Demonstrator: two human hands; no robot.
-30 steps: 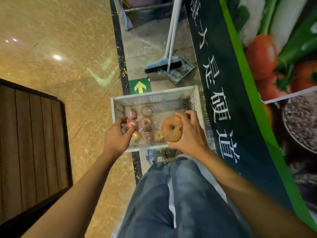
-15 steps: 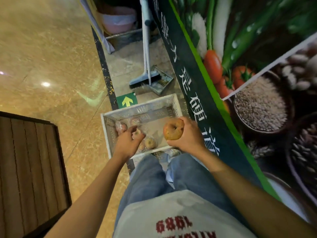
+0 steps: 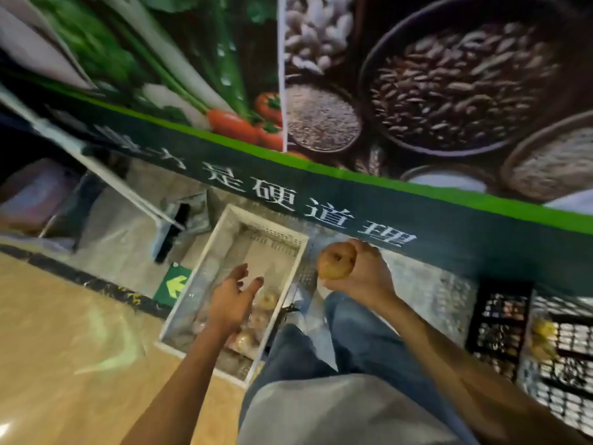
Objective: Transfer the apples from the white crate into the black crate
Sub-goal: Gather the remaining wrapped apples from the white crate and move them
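The white crate [image 3: 205,261] lies on the floor left of my knees, with several wrapped apples [image 3: 256,319] in its near end. My left hand [image 3: 232,300] hovers over those apples, fingers spread and loose, holding nothing. My right hand [image 3: 362,274] grips a yellowish apple [image 3: 337,260] just right of the white crate, lifted above the floor. The black crate [image 3: 503,319] stands at the far right by the wall, with a yellow fruit [image 3: 542,329] inside it.
A printed banner wall [image 3: 353,207] with vegetables and grains runs along the back. A broom and dustpan [image 3: 173,226] lie left of the white crate. A green arrow floor sticker [image 3: 173,282] sits beside it. My jeans-clad knees [image 3: 346,342] are between the crates.
The view has swung right, bringing the black crate into sight. My right hand has carried the apple out over the white crate's right edge. My left hand has lifted off the apples and opened.
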